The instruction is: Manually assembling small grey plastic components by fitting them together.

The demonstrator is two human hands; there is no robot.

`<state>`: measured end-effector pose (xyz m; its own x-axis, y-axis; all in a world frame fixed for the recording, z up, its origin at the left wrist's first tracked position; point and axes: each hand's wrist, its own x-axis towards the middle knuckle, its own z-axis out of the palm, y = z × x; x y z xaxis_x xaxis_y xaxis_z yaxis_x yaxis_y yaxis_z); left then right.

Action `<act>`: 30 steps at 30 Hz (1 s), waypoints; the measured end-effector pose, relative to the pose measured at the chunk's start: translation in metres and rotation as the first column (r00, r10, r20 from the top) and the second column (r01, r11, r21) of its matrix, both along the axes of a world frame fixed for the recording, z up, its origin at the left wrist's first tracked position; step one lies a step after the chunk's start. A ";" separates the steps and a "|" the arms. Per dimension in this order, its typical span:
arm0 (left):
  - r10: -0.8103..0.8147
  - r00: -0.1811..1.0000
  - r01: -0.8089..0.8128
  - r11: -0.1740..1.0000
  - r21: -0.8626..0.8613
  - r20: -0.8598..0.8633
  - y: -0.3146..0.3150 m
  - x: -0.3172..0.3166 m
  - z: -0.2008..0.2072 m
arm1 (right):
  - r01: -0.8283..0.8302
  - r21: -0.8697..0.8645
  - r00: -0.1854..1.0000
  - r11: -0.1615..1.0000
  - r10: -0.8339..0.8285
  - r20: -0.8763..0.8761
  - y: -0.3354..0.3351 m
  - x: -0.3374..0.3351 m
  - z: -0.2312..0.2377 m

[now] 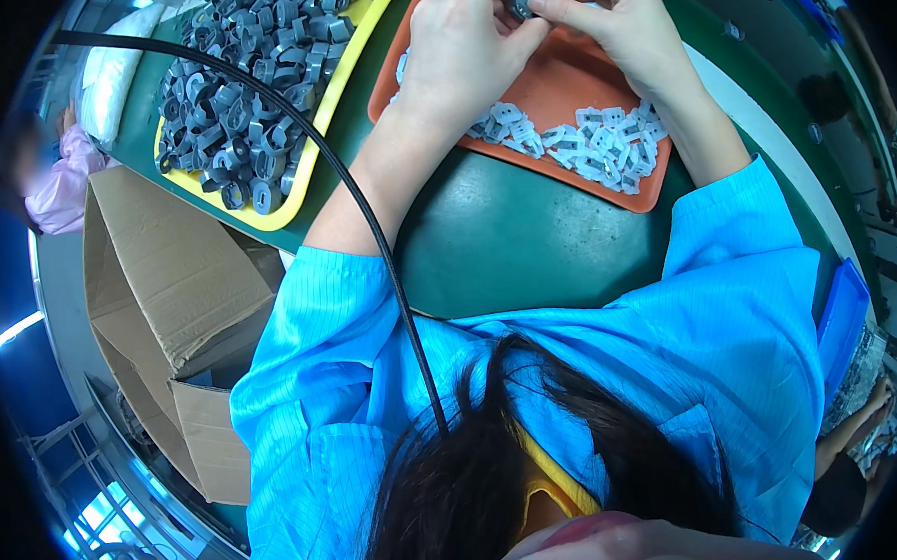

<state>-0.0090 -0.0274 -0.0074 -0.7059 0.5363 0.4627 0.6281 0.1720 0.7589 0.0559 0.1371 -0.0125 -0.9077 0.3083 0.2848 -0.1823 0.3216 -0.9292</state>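
Note:
Above the orange tray (pixel 590 196), both hands meet around a small dark grey plastic part (pixel 523 1) with a rounded opening. My left hand (pixel 463 49) is closed on it, its fingers curled behind and partly hidden. The thumb and fingers of my right hand (pixel 628 34) pinch the same part from the other side. Small white and pale grey plastic pieces (pixel 608 148) lie heaped in the orange tray below my wrists. To the left, a yellow tray (pixel 284 219) carries a large pile of grey ring-shaped parts (pixel 250 98) that resemble the held one.
The trays stand on a green tabletop (pixel 527 247). An open cardboard box (pixel 177 262) is at the left, and a black cable (pixel 349 174) crosses the view. A blue bin (pixel 843 323) sits at the right. People's arms show at both sides, one in a pink sleeve (pixel 64 187).

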 end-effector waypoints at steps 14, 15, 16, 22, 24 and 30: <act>-0.218 0.921 0.213 0.976 -0.053 -0.324 -0.011 -0.010 -0.006 | -0.193 -0.539 0.886 0.820 0.382 0.263 0.023 0.002 -0.005; -0.164 0.930 0.150 0.986 -0.067 -0.328 -0.012 -0.009 -0.008 | -0.201 -0.536 0.885 0.820 0.387 0.261 0.023 0.000 -0.007; -0.112 0.936 0.091 0.993 -0.080 -0.333 -0.012 -0.008 -0.007 | -0.213 -0.466 0.902 0.859 0.356 0.244 0.023 0.001 -0.011; -0.263 0.896 0.242 0.965 -0.103 -0.356 -0.015 -0.014 -0.006 | -0.372 -0.342 0.826 0.863 0.476 0.301 0.030 0.007 0.007; -0.454 0.836 0.426 0.891 -0.159 -0.307 -0.018 -0.017 -0.001 | -0.526 -0.244 0.706 0.815 0.578 0.409 0.033 0.005 0.013; -0.486 0.808 0.409 0.870 -0.276 -0.333 -0.021 -0.019 0.004 | -0.471 -0.104 0.784 0.876 0.470 0.405 0.022 0.009 0.003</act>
<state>-0.0279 -0.0485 -0.0034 -0.1551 0.8496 0.5040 0.8994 -0.0895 0.4278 0.0646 0.1588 -0.0099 -0.9721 -0.1877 -0.1409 0.0805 0.2973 -0.9514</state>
